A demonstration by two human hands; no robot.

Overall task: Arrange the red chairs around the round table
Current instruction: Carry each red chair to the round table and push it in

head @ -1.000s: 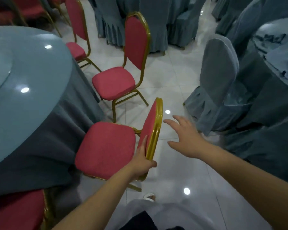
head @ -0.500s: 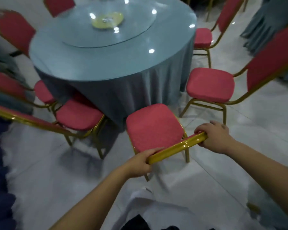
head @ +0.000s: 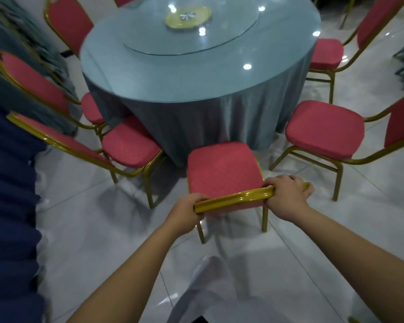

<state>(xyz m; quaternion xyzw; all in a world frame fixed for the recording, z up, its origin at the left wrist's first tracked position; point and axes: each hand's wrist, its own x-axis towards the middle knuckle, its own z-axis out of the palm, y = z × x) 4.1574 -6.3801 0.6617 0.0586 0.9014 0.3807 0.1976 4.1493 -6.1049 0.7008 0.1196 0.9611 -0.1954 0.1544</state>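
Left grip [head: 184, 212], fingers curled round the left end of the gold top rail [head: 233, 200] of a red chair [head: 222, 171]; right grip [head: 287, 195], fingers wrapped over the rail's right end. Chair stands on the tiled floor [head: 98, 229], seat front just beside the cloth [head: 208, 117] of the round desk [head: 196, 73], between a second red chair [head: 131, 145] to its left and a third red chair [head: 324, 129] to its right.
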